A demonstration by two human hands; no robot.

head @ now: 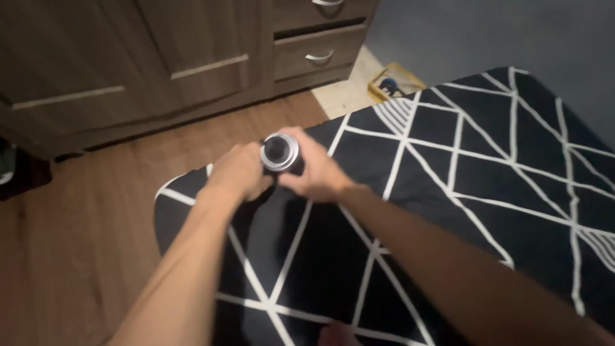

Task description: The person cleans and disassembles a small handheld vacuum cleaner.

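Far left: wooden floor (77,243), dim light, and above it a wooden cabinet (128,64) with flat doors; to its right, drawers (314,54) with curved metal handles. Left hand (240,172) closed, pressed against the side of a cylindrical object (280,152) with a silver ring and a dark centre, seen end-on. Cannot tell whether the left fingers wrap it or only brace it. Right hand (317,174) closed around the object's body from the other side, thumb near the ring. Object is held in the air between both hands, above the near corner of a bed with a black cover (487,166) crossed by white lines. Blurred frame; any cap or lid cannot be made out, so progress is unclear, beyond that the thing is in hand and off the bed. Further right, on pale floor, a yellow box (394,82).
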